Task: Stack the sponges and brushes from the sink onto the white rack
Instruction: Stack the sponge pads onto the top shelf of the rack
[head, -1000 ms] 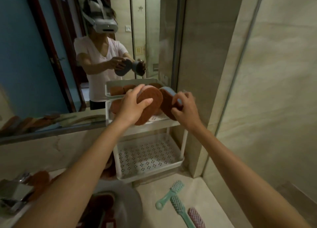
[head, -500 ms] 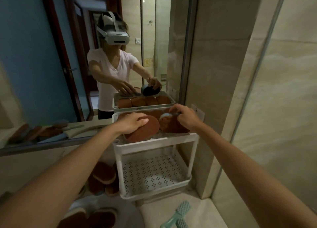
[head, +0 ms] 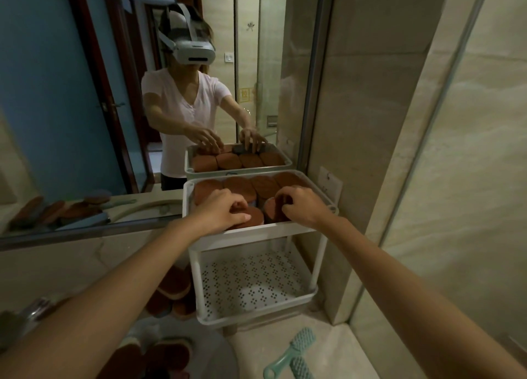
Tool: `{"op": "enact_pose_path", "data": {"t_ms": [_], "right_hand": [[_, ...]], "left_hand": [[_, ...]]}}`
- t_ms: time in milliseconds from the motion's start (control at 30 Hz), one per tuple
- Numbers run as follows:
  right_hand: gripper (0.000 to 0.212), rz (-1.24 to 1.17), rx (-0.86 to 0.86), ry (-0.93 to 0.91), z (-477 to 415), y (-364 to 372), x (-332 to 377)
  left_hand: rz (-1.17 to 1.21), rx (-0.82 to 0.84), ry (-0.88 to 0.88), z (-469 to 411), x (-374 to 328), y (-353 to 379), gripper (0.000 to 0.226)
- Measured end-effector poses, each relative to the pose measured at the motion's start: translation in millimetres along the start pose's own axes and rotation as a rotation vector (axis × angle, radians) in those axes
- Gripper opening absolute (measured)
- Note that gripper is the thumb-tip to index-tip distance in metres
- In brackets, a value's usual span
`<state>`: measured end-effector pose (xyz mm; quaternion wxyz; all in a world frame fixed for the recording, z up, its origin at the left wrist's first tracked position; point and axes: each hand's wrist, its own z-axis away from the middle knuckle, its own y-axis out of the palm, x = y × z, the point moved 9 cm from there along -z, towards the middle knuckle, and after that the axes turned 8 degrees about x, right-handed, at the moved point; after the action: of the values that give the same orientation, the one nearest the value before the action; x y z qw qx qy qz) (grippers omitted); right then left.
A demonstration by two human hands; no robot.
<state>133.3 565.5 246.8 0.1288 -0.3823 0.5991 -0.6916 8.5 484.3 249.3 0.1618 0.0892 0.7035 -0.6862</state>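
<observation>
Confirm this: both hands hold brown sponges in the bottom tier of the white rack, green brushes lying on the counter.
Wrong tier. The head view shows the left hand and right hand holding brown sponges in the top tier of the white rack; green brushes lie on the counter.

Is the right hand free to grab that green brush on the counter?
Probably not yet: the right hand grips a brown sponge in the top of the white rack. Once it lets go, nothing seems to block the green brush below.

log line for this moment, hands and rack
left hand: grips left sponge, top tier of white rack | right hand: grips right sponge, same tier | teal brushes: on counter
</observation>
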Motion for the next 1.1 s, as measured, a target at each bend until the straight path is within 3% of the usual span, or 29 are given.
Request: {"op": "enact_pose_path", "data": {"t_ms": [100, 233, 533, 700, 967, 1100], "right_hand": [[0.037, -0.011, 0.070, 0.051, 1.5, 8.5, -3.9], [0.033, -0.072, 0.037, 0.025, 4.1, 10.1, 1.9], [0.035, -0.014, -0.224, 0.027, 14.5, 5.2, 2.6], [0.033, -0.054, -0.312, 0.018, 21.3, 4.0, 4.1], [0.028, -0.108, -0.467, -0.086, 34.1, 8.6, 16.3], [0.034, -0.172, -0.578, -0.158, 49.3, 14.1, 33.0]], "left_hand": [[-0.027, -0.020, -0.053, -0.9, 6.9, 1.9, 0.036], [0.014, -0.037, -0.043, -0.9, 4.3, 6.2, 0.036], [0.312, -0.048, 0.026, 7.7, 2.6, 5.9, 0.030], [0.154, -0.337, -0.156, 20.1, 20.0, -16.2, 0.026], [0.190, -0.295, -0.197, 29.4, 14.5, -5.1, 0.025], [0.256, -0.383, -0.214, 45.3, 17.3, -8.4, 0.027]]}}
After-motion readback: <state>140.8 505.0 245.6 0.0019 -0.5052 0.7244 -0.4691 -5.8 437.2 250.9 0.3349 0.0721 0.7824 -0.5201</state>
